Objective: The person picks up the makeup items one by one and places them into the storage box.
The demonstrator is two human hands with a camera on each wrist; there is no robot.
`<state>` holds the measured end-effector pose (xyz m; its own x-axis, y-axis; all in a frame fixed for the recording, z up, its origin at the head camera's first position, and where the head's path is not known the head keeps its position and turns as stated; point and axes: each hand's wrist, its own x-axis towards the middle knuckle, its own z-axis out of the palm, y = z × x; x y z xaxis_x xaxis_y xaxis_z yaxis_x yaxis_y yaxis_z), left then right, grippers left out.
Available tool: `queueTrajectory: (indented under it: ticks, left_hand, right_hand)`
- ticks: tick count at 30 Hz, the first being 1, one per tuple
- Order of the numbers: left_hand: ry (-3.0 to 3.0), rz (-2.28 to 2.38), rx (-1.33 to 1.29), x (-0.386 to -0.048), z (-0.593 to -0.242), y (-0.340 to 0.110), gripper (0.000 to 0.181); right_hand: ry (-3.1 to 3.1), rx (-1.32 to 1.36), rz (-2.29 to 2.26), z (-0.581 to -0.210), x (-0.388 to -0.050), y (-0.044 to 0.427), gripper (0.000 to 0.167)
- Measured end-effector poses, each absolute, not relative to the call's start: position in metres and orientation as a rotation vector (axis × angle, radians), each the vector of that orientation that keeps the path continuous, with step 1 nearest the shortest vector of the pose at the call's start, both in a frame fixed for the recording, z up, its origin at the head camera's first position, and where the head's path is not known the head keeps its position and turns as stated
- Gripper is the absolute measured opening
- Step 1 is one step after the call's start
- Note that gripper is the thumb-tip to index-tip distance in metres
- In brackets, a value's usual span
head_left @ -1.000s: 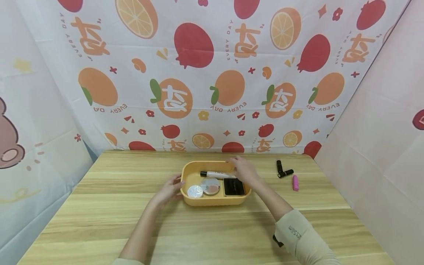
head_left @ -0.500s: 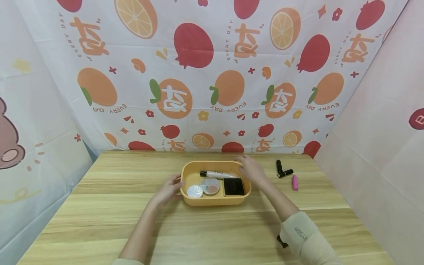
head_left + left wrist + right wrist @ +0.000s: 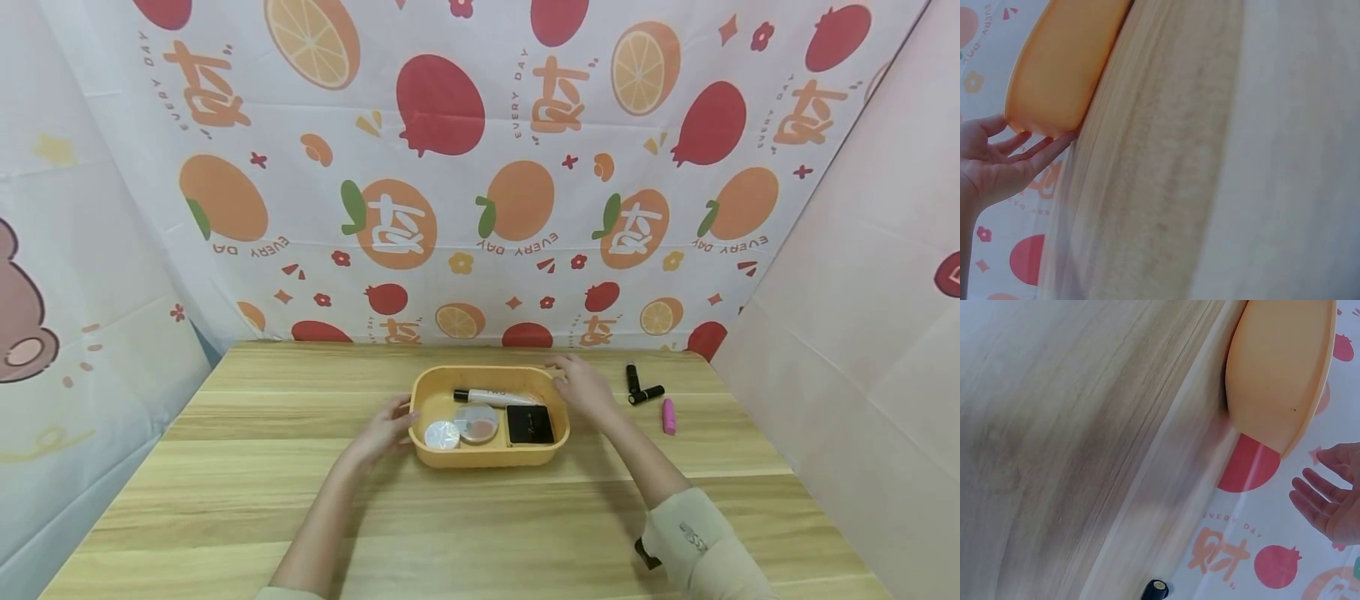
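Note:
A yellow plastic basket [image 3: 491, 458] rests on the table, holding several cosmetics. My left hand [image 3: 384, 432] is at its left end, thumb over the rim and fingers against the outer wall; the left wrist view shows the same hand [image 3: 1007, 159] at the basket's end wall [image 3: 1060, 75]. Beyond the right end, my right hand [image 3: 585, 390] hovers with relaxed fingers and nothing in them. Inside the basket lie a white tube [image 3: 495, 397] with a black cap, a black square compact [image 3: 530, 424], a round compact [image 3: 476, 422] and a round silvery-white case [image 3: 442, 434].
Right of the basket, two small black tubes [image 3: 647, 394] lie touching, with a pink tube [image 3: 669, 416] nearer me. A fruit-print cloth [image 3: 480, 208] hangs behind the wooden table [image 3: 480, 533]; cloths also flank both sides.
My right hand has drawn out from over the basket's back right corner and moved right, clear of the rim. My left hand and the basket stay put.

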<state>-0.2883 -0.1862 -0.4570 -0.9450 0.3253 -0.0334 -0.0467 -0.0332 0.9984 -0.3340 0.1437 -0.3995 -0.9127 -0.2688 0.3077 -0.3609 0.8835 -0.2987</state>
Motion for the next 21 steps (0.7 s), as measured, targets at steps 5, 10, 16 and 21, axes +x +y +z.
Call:
queueTrajectory:
  ticks: [5, 10, 16, 21]
  left_hand:
    - [2.004, 2.060, 0.328, -0.291, -0.464, -0.189, 0.058]
    - [2.006, 2.064, 0.301, -0.290, -0.460, -0.187, 0.056]
    - [1.971, 2.094, 0.249, -0.286, -0.454, -0.184, 0.050]
    - [1.971, 2.089, 0.253, -0.286, -0.453, -0.184, 0.050]
  right_hand:
    - [-2.802, 0.460, 0.525, -0.401, -0.335, 0.148, 0.031]
    - [-2.802, 0.444, 0.533, -0.403, -0.337, 0.154, 0.031]
    - [-2.793, 0.445, 0.549, -0.406, -0.338, 0.161, 0.031]
    - [-2.796, 0.436, 0.551, -0.407, -0.338, 0.166, 0.031]
